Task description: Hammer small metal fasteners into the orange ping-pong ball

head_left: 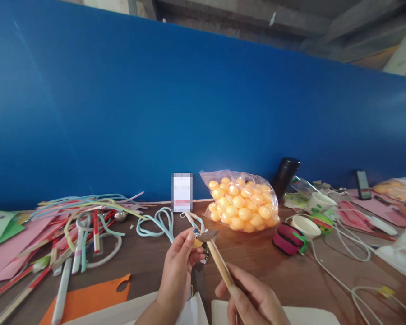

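Item: one orange ball [196, 243], being pinched in the left hand [179, 266] just below table centre; fingers [184, 238] closing narrowly around it. Judged light, hollow, smooth and easily dented; best held at its sides, gently.

Item: one small hammer [214, 251], wooden handle being gripped low by the right hand [253, 300] at 5 o'clock, fingers wrapping the shaft, metal head hovering just beside the ball. Stiff, head-heavy.

Item: one clear bag of orange balls [242, 201], at 1 o'clock of the held ball; too many to count.

Item: two paper cups [306, 225], at 3 o'clock.

Item: coloured strips [84, 221], a loose heap at 9 o'clock, uncounted.
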The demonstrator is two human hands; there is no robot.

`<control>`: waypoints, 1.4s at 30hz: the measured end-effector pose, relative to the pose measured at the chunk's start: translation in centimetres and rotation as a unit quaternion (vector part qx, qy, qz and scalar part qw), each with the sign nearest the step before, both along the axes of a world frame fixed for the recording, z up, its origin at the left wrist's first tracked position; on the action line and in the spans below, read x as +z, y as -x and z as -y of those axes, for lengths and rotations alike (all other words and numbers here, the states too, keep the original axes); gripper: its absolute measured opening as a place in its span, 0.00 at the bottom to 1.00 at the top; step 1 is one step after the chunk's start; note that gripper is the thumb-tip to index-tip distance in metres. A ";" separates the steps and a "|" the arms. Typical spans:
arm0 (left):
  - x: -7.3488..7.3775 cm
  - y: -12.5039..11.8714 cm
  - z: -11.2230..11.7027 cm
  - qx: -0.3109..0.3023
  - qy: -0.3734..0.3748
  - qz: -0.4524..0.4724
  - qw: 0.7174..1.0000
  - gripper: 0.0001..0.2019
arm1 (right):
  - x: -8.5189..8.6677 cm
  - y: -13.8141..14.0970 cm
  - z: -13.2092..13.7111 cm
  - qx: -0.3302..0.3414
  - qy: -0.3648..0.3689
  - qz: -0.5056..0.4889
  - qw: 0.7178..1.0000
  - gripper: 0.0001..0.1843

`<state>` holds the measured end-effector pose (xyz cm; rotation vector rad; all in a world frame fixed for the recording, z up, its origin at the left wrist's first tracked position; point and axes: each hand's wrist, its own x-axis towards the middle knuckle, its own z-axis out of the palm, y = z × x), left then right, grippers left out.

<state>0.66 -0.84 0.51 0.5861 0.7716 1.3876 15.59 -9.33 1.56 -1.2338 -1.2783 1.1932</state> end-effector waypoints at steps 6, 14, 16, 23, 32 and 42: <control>-0.2 0.0 -0.1 0.006 0.001 -0.017 1.000 0.18 | -0.1 -0.2 0.0 -0.008 -0.007 -0.015 1.000 0.25; -0.3 0.0 -0.3 0.014 0.001 -0.031 0.999 0.20 | -0.4 -0.2 -0.2 0.008 0.001 -0.011 1.000 0.26; -0.4 0.0 -0.4 0.015 0.003 -0.030 0.999 0.20 | -0.4 -0.1 -0.2 0.011 0.006 -0.003 1.000 0.26; -0.4 0.1 -0.2 0.014 -0.001 -0.038 0.999 0.20 | -0.7 -0.2 -0.2 0.011 0.008 -0.016 1.000 0.25; -0.2 0.1 -0.2 0.015 0.005 -0.037 0.999 0.19 | -0.4 -0.3 -0.2 0.012 0.006 0.010 1.000 0.27; -0.1 0.1 -0.1 0.016 0.008 -0.023 1.000 0.19 | -0.5 -0.3 -0.2 0.027 0.008 0.011 1.000 0.26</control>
